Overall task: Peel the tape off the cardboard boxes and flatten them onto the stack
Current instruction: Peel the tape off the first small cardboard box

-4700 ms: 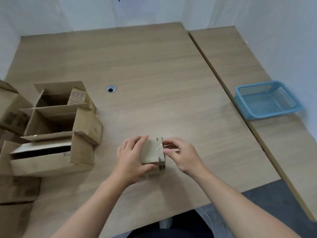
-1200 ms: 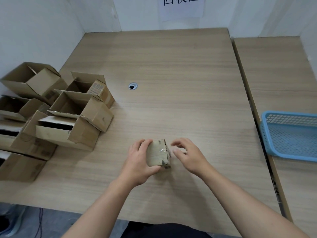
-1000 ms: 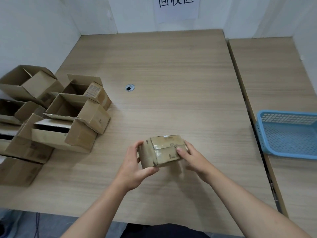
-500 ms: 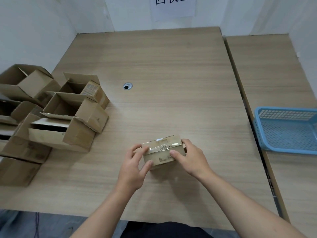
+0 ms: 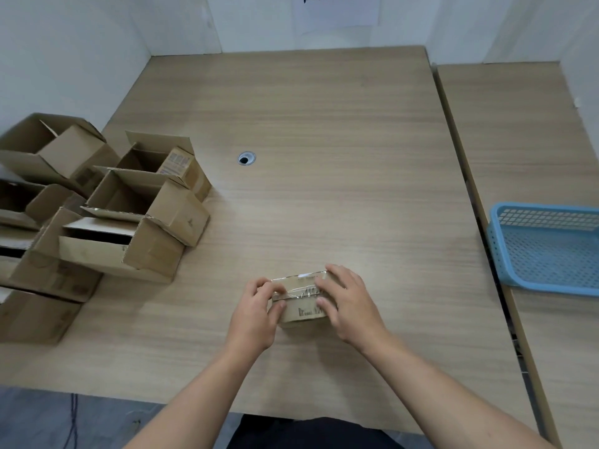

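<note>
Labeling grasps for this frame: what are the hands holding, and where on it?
The small taped box: left grip around its left end, fingertips on the top tape; right grip around its right end.

The left hand [image 5: 256, 314] covers the left end of the small box [image 5: 304, 314] and the right hand [image 5: 351, 306] covers its right end, so both ends of the clear tape [image 5: 298, 289] stay hidden under the fingers. The black print on the box front is too small to read. The paper sign [image 5: 337, 11] is cut by the top edge, the blue basket [image 5: 544, 251] by the right edge, the pile of open boxes [image 5: 107, 215] by the left edge. The label [image 5: 175, 162] on one flap is unreadable.
</note>
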